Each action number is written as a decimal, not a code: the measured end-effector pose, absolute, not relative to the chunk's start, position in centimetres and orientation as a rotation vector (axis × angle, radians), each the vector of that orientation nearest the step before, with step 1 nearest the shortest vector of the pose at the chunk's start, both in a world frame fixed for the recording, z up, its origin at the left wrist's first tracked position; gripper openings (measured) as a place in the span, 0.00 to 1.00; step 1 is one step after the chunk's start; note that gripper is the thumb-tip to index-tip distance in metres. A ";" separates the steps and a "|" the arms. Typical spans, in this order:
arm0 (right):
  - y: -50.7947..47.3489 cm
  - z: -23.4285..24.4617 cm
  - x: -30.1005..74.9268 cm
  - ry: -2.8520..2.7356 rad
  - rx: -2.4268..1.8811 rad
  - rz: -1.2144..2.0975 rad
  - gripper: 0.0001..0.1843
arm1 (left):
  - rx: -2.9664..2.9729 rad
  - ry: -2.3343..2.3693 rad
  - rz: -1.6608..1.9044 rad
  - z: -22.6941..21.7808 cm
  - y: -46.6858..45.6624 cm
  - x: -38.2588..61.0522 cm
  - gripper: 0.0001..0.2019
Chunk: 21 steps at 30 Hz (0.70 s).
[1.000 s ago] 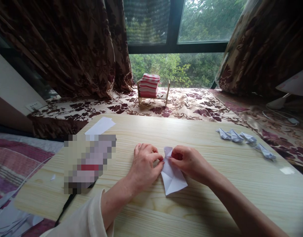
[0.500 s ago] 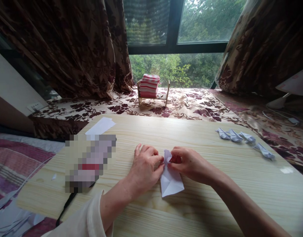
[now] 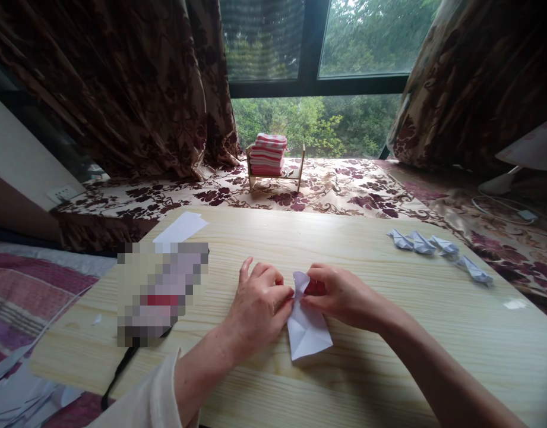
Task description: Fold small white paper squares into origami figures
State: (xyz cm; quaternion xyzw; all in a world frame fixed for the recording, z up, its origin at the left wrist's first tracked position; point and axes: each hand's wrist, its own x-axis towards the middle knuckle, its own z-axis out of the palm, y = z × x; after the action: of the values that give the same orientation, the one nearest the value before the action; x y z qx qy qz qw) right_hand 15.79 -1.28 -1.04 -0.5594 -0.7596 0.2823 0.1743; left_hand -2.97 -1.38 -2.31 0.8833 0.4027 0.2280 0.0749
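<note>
A partly folded white paper (image 3: 306, 330) lies on the light wooden table (image 3: 264, 380) in front of me. My left hand (image 3: 258, 306) pinches its upper left edge with thumb and fingers closed. My right hand (image 3: 340, 294) pinches the raised upper flap from the right, fingers curled around it. The two hands meet at the paper's top, and the lower part of the sheet rests flat on the table.
Several finished folded paper pieces (image 3: 438, 252) lie in a row at the table's far right. A white paper sheet (image 3: 180, 228) sits at the far left beside a blurred-out object (image 3: 160, 291). A small wooden rack with striped cloths (image 3: 273, 157) stands on the flowered window seat.
Both hands have shifted slightly left while keeping their pinch on the paper. The paper's lower part has turned a little and its top flap is folded tighter.
</note>
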 end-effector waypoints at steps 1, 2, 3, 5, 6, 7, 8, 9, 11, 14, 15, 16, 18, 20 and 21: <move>-1.3 -0.9 15.8 -2.163 -1.581 0.809 0.04 | 2.662 1.206 0.671 -2.2 -1.4 -2.9 0.07; -1.3 -0.8 15.8 -2.173 -1.575 0.817 0.04 | 2.673 1.205 0.661 -2.1 -1.5 -2.9 0.07; -1.3 -0.7 15.8 -2.181 -1.570 0.824 0.04 | 2.684 1.205 0.652 -2.1 -1.5 -2.9 0.07; -1.3 -0.6 16.0 -2.185 -1.571 0.833 0.06 | 2.705 1.206 0.646 -2.1 -1.5 -2.8 0.07; -1.3 -0.6 16.1 -2.179 -1.576 0.840 0.07 | 2.715 1.205 0.647 -2.1 -1.5 -2.8 0.08; -1.2 -0.7 16.3 -2.166 -1.574 0.862 0.07 | 2.726 1.207 0.652 -2.1 -1.5 -2.8 0.08; -1.2 -0.9 16.4 -2.139 -1.564 0.893 0.05 | 2.736 1.211 0.662 -2.2 -1.4 -2.9 0.09; -1.1 -1.1 16.5 -2.098 -1.541 0.920 0.07 | 2.747 1.219 0.677 -2.2 -1.4 -2.9 0.09; -1.0 -1.5 16.7 -2.012 -1.449 0.907 0.19 | 2.766 1.239 0.705 -2.4 -1.1 -2.9 0.10; -0.7 -2.1 16.4 -2.001 -1.264 0.690 0.29 | 2.782 1.254 0.719 -2.5 -0.8 -2.8 0.09; -0.7 -2.2 16.2 -2.034 -1.207 0.619 0.29 | 2.778 1.256 0.716 -2.5 -0.8 -2.8 0.09; -0.6 -2.3 16.0 -2.070 -1.161 0.567 0.27 | 2.766 1.260 0.712 -2.6 -0.8 -2.8 0.09; -0.6 -2.4 15.7 -2.131 -1.111 0.513 0.21 | 2.708 1.270 0.716 -2.6 -0.9 -2.8 0.08; -0.5 -2.4 15.6 -2.185 -1.107 0.486 0.14 | 2.618 1.285 0.728 -2.6 -1.1 -3.0 0.06; -0.5 -2.4 15.6 -2.208 -1.113 0.475 0.11 | 2.570 1.294 0.737 -2.6 -1.1 -3.1 0.06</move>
State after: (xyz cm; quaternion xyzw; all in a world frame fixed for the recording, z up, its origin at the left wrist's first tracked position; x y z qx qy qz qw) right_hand 15.60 -0.52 -2.40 -0.4208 -0.8347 0.1796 0.3067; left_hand -3.10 -1.15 -2.63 0.8620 0.4341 0.2473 0.0855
